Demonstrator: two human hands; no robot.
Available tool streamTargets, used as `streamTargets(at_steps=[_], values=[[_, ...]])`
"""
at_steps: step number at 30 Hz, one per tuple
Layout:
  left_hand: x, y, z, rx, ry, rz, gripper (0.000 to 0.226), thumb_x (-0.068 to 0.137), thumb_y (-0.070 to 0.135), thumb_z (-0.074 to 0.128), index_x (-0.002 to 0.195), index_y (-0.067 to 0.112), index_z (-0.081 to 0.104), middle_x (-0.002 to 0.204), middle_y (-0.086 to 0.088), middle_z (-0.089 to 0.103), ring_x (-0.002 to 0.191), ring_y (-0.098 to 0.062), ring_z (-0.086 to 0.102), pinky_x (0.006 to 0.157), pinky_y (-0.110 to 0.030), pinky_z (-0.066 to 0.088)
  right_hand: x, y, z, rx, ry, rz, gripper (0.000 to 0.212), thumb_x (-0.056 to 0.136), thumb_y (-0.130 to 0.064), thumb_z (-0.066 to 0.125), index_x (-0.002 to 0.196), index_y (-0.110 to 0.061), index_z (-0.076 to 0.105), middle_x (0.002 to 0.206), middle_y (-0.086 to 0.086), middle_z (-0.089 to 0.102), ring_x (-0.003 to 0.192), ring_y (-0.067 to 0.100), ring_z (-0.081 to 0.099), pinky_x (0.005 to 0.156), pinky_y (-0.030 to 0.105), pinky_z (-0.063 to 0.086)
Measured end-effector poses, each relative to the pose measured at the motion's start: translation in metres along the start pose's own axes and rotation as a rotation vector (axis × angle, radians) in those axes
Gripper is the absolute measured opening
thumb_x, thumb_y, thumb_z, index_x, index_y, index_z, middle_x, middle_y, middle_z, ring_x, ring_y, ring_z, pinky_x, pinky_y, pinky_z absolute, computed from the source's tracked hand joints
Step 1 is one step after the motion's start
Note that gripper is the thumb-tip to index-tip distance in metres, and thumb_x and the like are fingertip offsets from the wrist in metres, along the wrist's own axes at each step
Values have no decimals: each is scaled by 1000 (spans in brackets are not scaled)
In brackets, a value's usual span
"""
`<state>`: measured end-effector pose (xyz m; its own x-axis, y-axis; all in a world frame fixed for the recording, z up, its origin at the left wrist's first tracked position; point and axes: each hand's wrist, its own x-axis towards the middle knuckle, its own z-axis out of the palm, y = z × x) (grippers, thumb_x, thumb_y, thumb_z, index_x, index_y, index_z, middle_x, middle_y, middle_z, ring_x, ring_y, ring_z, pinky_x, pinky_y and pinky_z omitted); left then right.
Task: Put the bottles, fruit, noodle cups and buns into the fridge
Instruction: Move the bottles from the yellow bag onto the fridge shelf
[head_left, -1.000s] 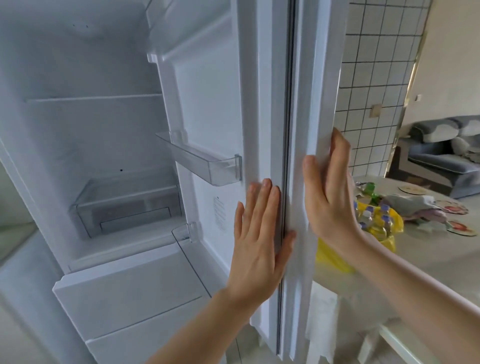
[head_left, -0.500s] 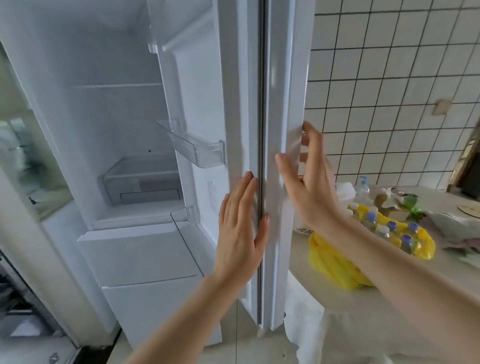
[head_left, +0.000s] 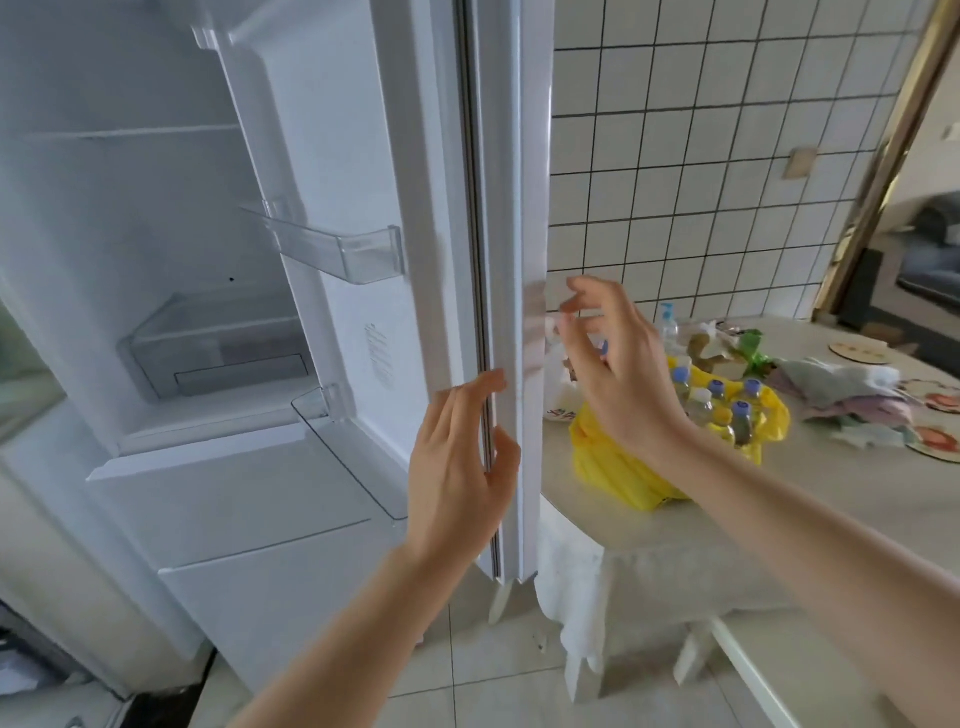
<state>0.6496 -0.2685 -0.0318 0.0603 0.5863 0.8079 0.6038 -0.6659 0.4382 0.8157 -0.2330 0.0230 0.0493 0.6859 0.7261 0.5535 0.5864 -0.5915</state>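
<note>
The white fridge stands open on the left, its door (head_left: 498, 208) swung out edge-on toward me. Its glass shelf (head_left: 130, 132), clear drawer (head_left: 218, 348) and door bins (head_left: 332, 249) hold nothing. My left hand (head_left: 462, 467) lies with relaxed fingers against the door's inner edge. My right hand (head_left: 618, 374) hovers just right of the door's outer edge, fingers loosely spread, holding nothing. Behind it a yellow bag (head_left: 618, 467) on the table holds several blue-capped bottles (head_left: 737, 410). A white bag (head_left: 558, 395) sits beside it, partly hidden by my hand.
The table (head_left: 831, 499) with a pale cloth stands right of the fridge door, against a tiled wall (head_left: 701, 156). Crumpled cloths (head_left: 852, 395) and round coasters (head_left: 857, 353) lie further back. A doorway (head_left: 893, 130) at the right opens onto a sofa. Floor tiles (head_left: 493, 675) lie below.
My right hand has come off the door's outer edge and now hangs free beside it. My left hand stays at the inner edge. The view has shifted right, showing more of the table.
</note>
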Motion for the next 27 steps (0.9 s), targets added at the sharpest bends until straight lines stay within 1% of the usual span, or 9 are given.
streamTargets(at_steps=[2,4,6,10,12,16,18,23,27], values=[[-7,5,7,-42,-9,5,34,84,13,46,116,15,56,114,11,62,109,-10,55,90,-15,42,-15,13,-11,-26,-2,41,28,100,-33,47,125,-22,50,110,-10,60,100,1,60,79,15,48],[-16,12,17,-78,-37,27,31,84,10,47,112,14,59,109,15,60,105,-10,58,87,-11,42,-32,28,-23,-62,1,85,23,100,-30,47,121,-24,53,107,-12,61,99,-6,58,77,8,44],[-26,19,30,-104,-86,54,26,84,9,48,107,14,61,104,15,60,102,-9,59,84,-15,46,-47,45,-35,-102,1,138,20,100,-31,47,119,-26,54,104,-14,62,98,-8,57,74,4,43],[-41,29,63,-130,-183,54,27,84,14,47,106,15,63,98,13,62,95,-7,59,73,-22,50,-70,79,-58,-149,-6,232,20,99,-32,47,116,-26,56,105,-13,63,98,-9,57,78,14,48],[-45,34,85,-138,-249,44,28,85,15,48,109,16,62,97,13,63,94,-7,58,69,-27,53,-78,98,-69,-175,-7,257,19,99,-32,47,114,-28,57,101,-17,61,97,-13,55,77,12,46],[-47,38,137,-106,-348,7,32,82,8,57,112,19,61,94,12,64,92,-5,57,59,-28,53,-86,138,-90,-211,-15,323,21,94,-43,43,108,-34,57,97,-17,63,94,-5,59,72,16,48],[-45,37,166,-94,-390,-16,32,82,6,59,112,18,62,94,10,65,91,-8,59,60,-29,53,-86,163,-101,-215,-35,340,20,94,-40,45,108,-33,57,98,-17,62,94,-6,59,72,19,49],[-36,34,248,-77,-466,-204,28,86,8,58,111,20,60,91,14,59,89,-7,55,69,-21,47,-74,236,-132,-246,-128,384,18,97,-27,50,110,-22,61,107,-9,65,97,9,61,83,35,53],[-34,25,310,-88,-505,-485,24,88,11,55,108,24,58,93,12,60,88,-8,57,74,-20,46,-62,293,-154,-264,-206,403,17,97,-24,54,110,-18,63,109,-6,65,102,13,59,87,34,50]])
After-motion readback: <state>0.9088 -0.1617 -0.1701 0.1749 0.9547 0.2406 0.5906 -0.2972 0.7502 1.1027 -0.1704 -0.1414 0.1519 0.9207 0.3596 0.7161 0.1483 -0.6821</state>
